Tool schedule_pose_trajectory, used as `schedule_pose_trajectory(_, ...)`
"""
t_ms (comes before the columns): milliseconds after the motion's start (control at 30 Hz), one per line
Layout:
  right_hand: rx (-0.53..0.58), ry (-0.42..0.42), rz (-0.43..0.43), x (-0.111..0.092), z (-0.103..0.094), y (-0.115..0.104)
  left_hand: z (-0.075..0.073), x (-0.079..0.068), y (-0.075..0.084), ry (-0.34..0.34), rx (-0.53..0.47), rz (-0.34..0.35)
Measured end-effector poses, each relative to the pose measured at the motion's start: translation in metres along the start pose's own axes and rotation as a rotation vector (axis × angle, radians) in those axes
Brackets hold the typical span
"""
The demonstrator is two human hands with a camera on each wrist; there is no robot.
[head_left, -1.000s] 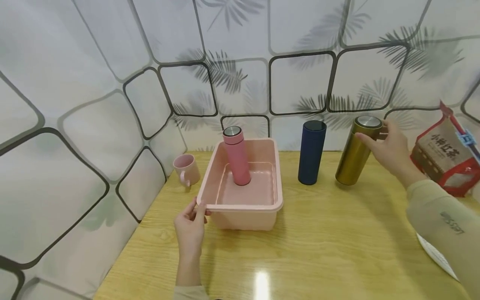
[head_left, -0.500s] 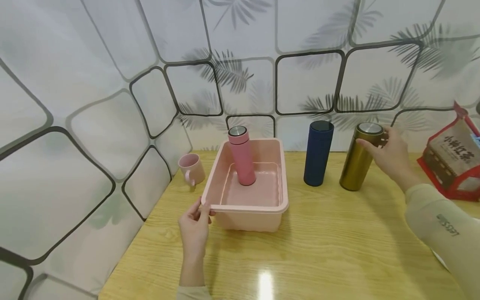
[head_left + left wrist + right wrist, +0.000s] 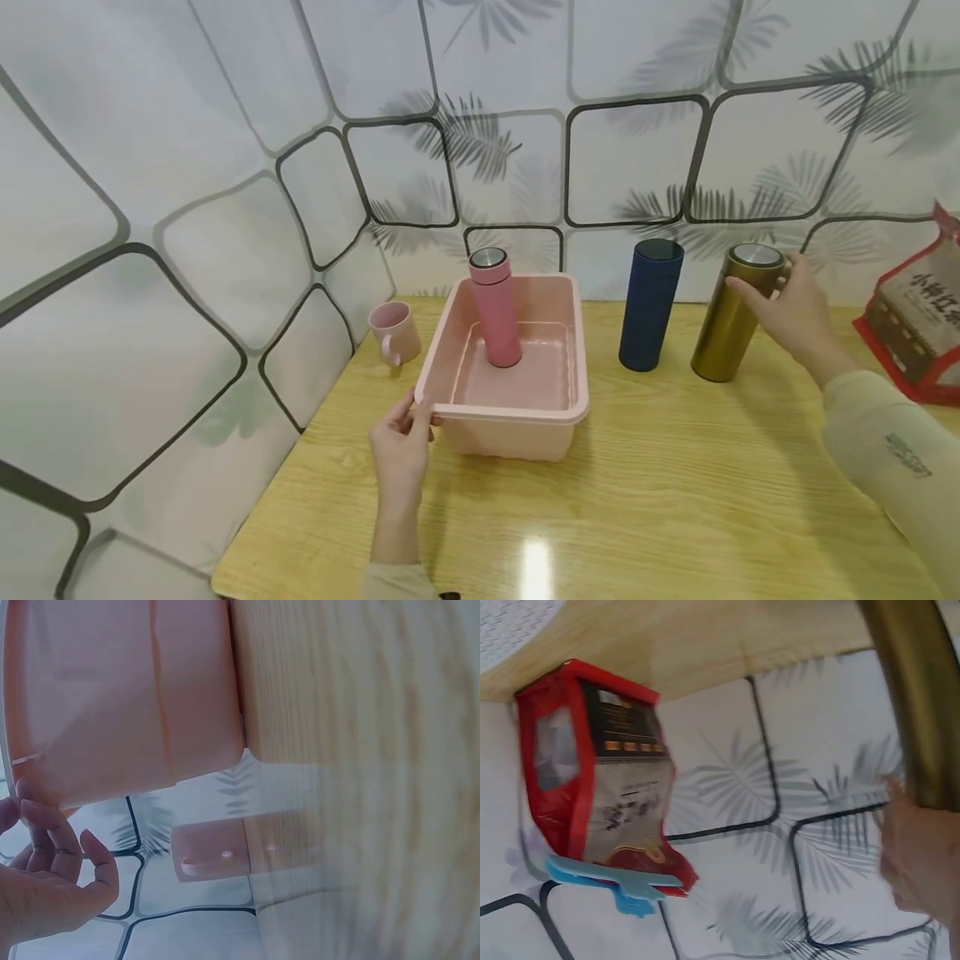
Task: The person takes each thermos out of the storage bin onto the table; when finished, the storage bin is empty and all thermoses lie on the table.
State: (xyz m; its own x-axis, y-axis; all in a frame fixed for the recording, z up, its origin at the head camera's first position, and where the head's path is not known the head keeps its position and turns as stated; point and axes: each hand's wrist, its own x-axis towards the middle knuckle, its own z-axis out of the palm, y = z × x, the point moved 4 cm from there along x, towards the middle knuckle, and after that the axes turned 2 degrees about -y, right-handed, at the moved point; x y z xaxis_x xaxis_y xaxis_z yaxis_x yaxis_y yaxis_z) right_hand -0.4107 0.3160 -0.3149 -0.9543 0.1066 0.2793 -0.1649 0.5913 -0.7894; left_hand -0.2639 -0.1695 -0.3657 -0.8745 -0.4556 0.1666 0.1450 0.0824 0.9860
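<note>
gold metallic cylindrical flask [image 3: 723,333] and right hand [image 3: 795,312] are meeting near the flask's top: the thumb is pressing one side while the fingers are curling behind. the flask is apparently standing on the pale wood-grain table [image 3: 660,483], just right of a tall dark blue cylindrical flask [image 3: 651,308]. the left hand [image 3: 403,446] is pinching the near left corner of a rectangular pale pink plastic basin [image 3: 510,437], and inside it a slim pink cylindrical flask [image 3: 497,312] is standing left of the middle. for a sound hold, thumb and fingers should be squeezing evenly, since so smooth a wall is likely to be slipping under slack pressure. the left hand should be bracing the rim without tilting it, and any lift should be clearing the blue neighbour.
</note>
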Motion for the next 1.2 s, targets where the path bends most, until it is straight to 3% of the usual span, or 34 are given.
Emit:
schedule_pose_trajectory(67,0.017,0.048,-0.008,-0.002,0.001,-0.014,0.0,0.0,0.0,-0.002,-0.003,0.007)
schedule_pose_trajectory(133,0.032,0.132,-0.074,-0.004,0.004,-0.036,0.0,0.001,0.0,-0.003,-0.007,0.014)
schedule_pose_trajectory(200,0.054,0.228,-0.208,-0.005,0.01,-0.066,0.0,0.001,0.001,-0.003,-0.015,0.019)
schedule_pose_trajectory(267,0.058,0.27,-0.38,-0.005,0.026,-0.098,-0.002,0.002,0.001,0.003,-0.02,0.022)
schedule_pose_trajectory(333,0.077,0.252,-0.521,-0.005,0.046,-0.128,-0.003,0.003,0.001,0.007,-0.023,0.019)
schedule_pose_trajectory(433,0.105,0.133,-0.584,-0.004,0.08,-0.162,-0.003,0.004,-0.001,0.007,-0.023,0.009)
schedule_pose_trajectory(600,0.162,-0.104,-0.464,0.005,0.138,-0.187,-0.002,0.004,-0.002,0.0,-0.029,0.038)
schedule_pose_trajectory(767,0.196,-0.237,-0.308,0.016,0.185,-0.186,0.0,0.002,-0.001,-0.008,-0.033,0.07)
schedule_pose_trajectory(900,0.181,-0.312,-0.201,0.02,0.206,-0.182,0.002,0.002,-0.003,-0.013,-0.032,0.069)
schedule_pose_trajectory(1200,0.214,-0.419,-0.154,0.026,0.244,-0.182,-0.003,0.004,-0.005,-0.005,-0.013,0.049)
